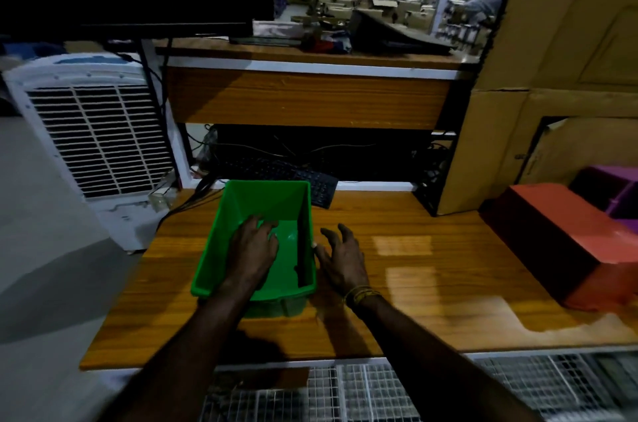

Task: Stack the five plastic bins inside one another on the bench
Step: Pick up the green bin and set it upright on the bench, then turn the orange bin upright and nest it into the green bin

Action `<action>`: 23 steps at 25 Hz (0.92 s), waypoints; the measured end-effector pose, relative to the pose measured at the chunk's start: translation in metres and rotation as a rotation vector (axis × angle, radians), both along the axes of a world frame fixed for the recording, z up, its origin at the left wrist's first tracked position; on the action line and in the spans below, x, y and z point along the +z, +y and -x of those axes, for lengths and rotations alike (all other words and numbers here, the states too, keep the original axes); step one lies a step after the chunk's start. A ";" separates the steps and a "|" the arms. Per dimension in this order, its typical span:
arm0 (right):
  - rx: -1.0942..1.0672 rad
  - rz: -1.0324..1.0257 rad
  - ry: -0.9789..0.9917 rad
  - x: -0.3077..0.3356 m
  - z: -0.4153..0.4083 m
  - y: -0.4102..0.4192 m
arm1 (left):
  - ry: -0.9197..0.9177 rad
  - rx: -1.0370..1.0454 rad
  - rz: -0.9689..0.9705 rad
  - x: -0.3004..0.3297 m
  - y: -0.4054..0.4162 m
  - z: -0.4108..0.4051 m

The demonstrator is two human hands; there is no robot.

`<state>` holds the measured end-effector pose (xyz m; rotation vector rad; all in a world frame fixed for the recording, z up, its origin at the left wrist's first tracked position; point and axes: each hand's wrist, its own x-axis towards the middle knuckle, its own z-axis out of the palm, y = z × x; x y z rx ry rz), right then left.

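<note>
A green plastic bin [266,200] stands upright on the wooden bench [414,283], left of centre. My left hand [253,249] lies flat inside it, palm down on the bin's floor, fingers spread. My right hand [341,255] hovers just outside the bin's right wall, fingers apart, thumb close to the rim, holding nothing. At the bench's right end a red bin [566,242] lies upside down. Behind it, purple bins [618,193] sit at the frame's edge, partly cut off.
A black keyboard [297,176] lies behind the green bin under a wooden shelf [307,96]. A white air cooler [93,134] stands left of the bench. Cardboard boxes [559,58] rise at the right. Wire mesh [379,390] runs below the bench's front edge.
</note>
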<state>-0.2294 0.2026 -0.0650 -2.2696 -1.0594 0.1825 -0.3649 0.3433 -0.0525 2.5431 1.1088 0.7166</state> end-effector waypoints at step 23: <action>-0.587 0.100 -0.152 0.017 -0.400 -0.322 | 0.192 -0.565 0.286 -0.015 -0.328 -0.448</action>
